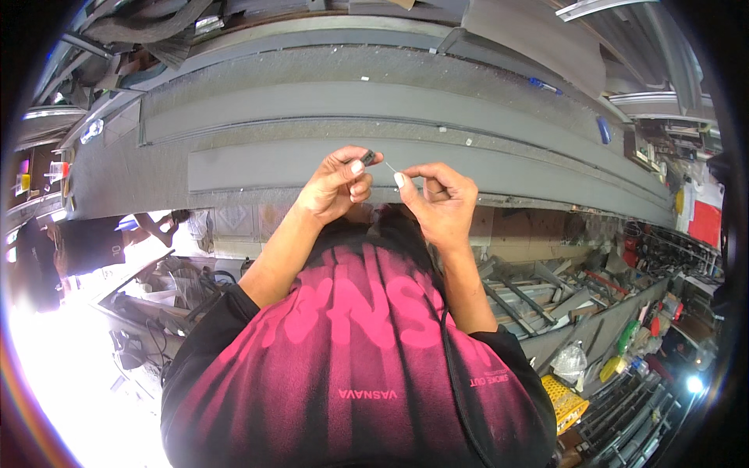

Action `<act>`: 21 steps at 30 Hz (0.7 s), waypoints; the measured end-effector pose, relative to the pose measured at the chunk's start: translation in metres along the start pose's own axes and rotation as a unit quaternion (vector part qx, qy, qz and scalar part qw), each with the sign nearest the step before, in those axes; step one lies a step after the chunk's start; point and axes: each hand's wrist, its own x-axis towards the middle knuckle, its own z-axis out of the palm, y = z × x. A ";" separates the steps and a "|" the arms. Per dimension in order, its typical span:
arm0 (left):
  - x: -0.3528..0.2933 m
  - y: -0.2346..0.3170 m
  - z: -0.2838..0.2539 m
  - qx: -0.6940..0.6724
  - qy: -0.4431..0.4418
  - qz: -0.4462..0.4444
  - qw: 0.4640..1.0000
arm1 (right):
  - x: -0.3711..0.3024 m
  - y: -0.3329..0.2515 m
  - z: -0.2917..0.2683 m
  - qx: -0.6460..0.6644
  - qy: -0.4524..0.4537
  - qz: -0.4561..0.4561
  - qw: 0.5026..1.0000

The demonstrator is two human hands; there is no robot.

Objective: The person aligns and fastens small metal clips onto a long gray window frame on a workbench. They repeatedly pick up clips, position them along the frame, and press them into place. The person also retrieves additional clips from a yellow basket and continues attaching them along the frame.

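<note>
Between the thumb and fingers of my left hand (335,187) is a small dark block-shaped piece (367,157), too small to name more exactly. My right hand (445,199) is close beside it on the right, thumb and forefinger pinched on a thin pale pin or wire (389,165). The thin piece points up and left toward the dark block; whether the two touch, I cannot tell. Both hands are above the near edge of a grey workbench, over a long flat grey panel (257,165).
A second long grey panel (250,106) lies farther back on the workbench (109,173). At the right are a blue pen-like tool (544,86) and a blue object (604,130). Metal offcuts (538,296) and a yellow crate (563,402) are at lower right. Another person (90,246) is at far left.
</note>
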 end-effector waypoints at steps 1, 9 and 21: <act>-0.006 0.004 -0.004 -0.019 -0.025 -0.003 0.999 | -0.001 -0.009 0.006 -0.021 -0.005 -0.020 1.000; -0.039 0.032 -0.022 -0.091 -0.083 -0.048 0.991 | 0.005 -0.045 0.057 -0.075 -0.053 -0.092 0.991; -0.064 0.067 -0.022 -0.014 -0.066 -0.037 0.997 | 0.005 -0.047 0.103 -0.104 -0.066 -0.046 0.991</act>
